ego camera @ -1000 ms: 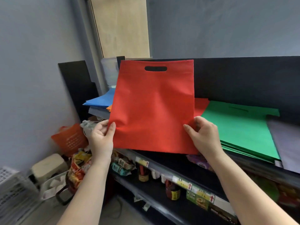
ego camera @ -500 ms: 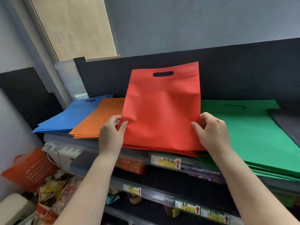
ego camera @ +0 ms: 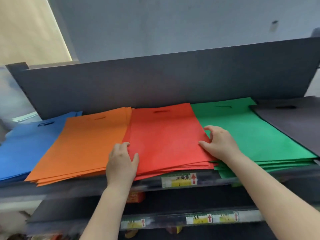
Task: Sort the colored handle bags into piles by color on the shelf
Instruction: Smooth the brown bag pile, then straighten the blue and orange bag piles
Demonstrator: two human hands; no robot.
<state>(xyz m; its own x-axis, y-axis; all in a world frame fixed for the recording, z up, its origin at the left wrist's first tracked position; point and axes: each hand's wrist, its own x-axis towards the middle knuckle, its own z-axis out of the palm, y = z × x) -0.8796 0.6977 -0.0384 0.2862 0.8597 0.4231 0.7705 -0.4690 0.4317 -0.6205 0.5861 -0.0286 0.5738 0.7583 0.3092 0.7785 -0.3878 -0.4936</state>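
A red handle bag (ego camera: 166,135) lies flat on top of the red pile, in the middle of the shelf (ego camera: 150,183). My left hand (ego camera: 121,161) grips its left edge near the front, thumb on top of the red fabric. At the bag's right edge my right hand (ego camera: 218,142) pinches it, thumb on the red and fingers curled over towards the green pile (ego camera: 251,132). The orange pile (ego camera: 83,146) lies to the left of the red one, and the blue pile (ego camera: 22,146) is at the far left. A grey pile (ego camera: 292,125) lies at the far right.
A dark back panel (ego camera: 155,80) stands behind the piles. Price labels (ego camera: 180,180) run along the shelf's front edge. A lower shelf (ego camera: 190,219) with labels and packaged goods sits underneath. The wall is close on the left.
The red bag, held upright in both hands before, now lies flat on the red pile. The view has risen and moved closer to the shelf.
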